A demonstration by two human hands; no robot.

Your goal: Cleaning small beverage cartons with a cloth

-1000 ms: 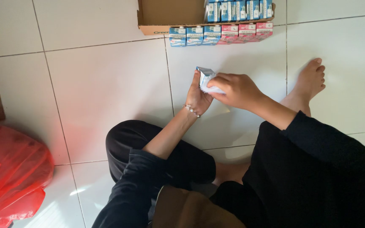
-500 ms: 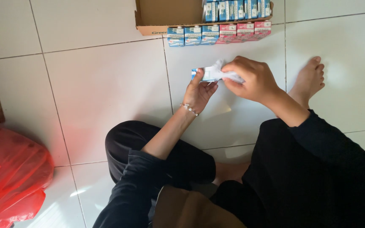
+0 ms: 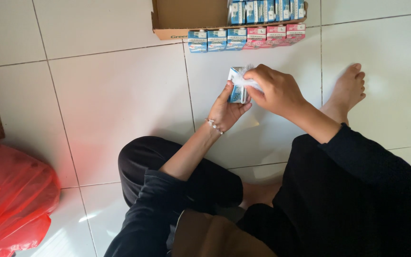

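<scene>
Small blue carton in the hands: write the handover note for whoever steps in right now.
Left hand: holds the small blue carton upright above the floor tiles.
Right hand: fingers pinch a white wrapper at the carton's top.
Done: six cartons stand in a row in front of the cardboard box, three blue, three pink; more sit inside it.
Left: the wrapper is not yet off.
Red plastic bag lies at the left.
</scene>
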